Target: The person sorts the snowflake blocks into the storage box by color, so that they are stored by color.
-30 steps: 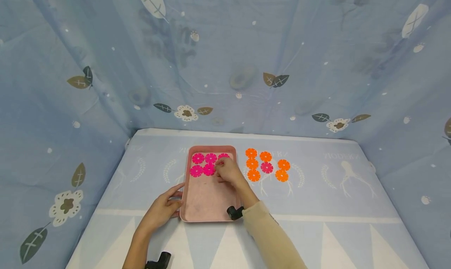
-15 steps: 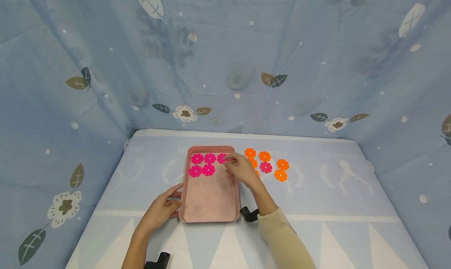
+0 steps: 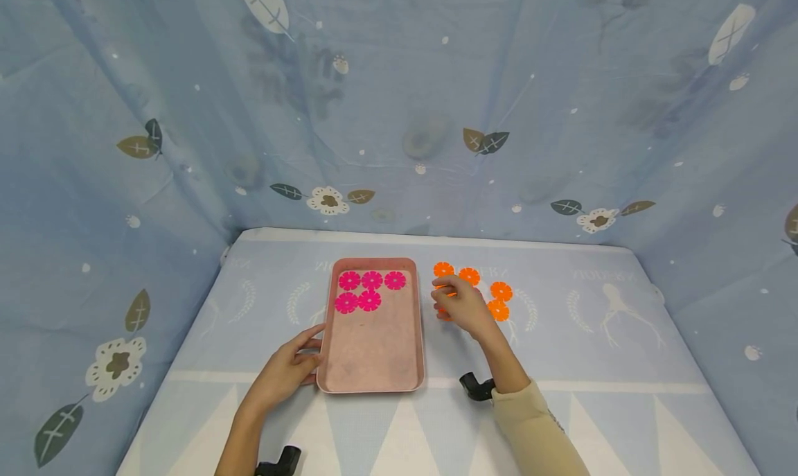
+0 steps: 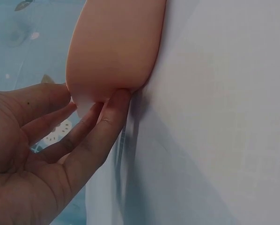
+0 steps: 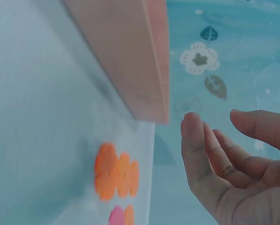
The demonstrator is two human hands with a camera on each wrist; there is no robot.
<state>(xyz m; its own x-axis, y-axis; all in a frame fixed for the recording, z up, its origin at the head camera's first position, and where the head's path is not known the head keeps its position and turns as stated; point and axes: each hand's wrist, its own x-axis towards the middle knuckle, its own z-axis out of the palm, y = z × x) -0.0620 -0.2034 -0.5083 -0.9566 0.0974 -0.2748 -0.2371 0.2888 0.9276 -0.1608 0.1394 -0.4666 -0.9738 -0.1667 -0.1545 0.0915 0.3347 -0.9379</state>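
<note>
My left hand (image 3: 283, 371) rests against the left wall of a pink rectangular tray (image 3: 373, 355), fingertips touching its outer side. The left wrist view shows these fingers (image 4: 95, 136) fairly straight at the wall. Several magenta notched discs (image 3: 369, 300), shaped like flowers, lie flat in the far part of the tray. To the right of the tray, my right hand (image 3: 464, 308) hovers over a group of orange notched discs (image 3: 501, 292), covering part of it. Its fingers curve loosely, thumb apart, holding nothing. One pinkish disc (image 5: 116, 215) among the orange ones is mostly hidden in the head view.
A patterned pale-blue cloth (image 3: 598, 351) covers the table. Blue printed curtains (image 3: 399, 116) rise behind and at both sides. Black camera mounts sit at the left wrist (image 3: 280, 462) and right wrist (image 3: 477, 387).
My right hand has lifted away from the magenta discs in the tray and moved right, over the tray's edge to the orange discs. The left hand has stayed at the tray.
</note>
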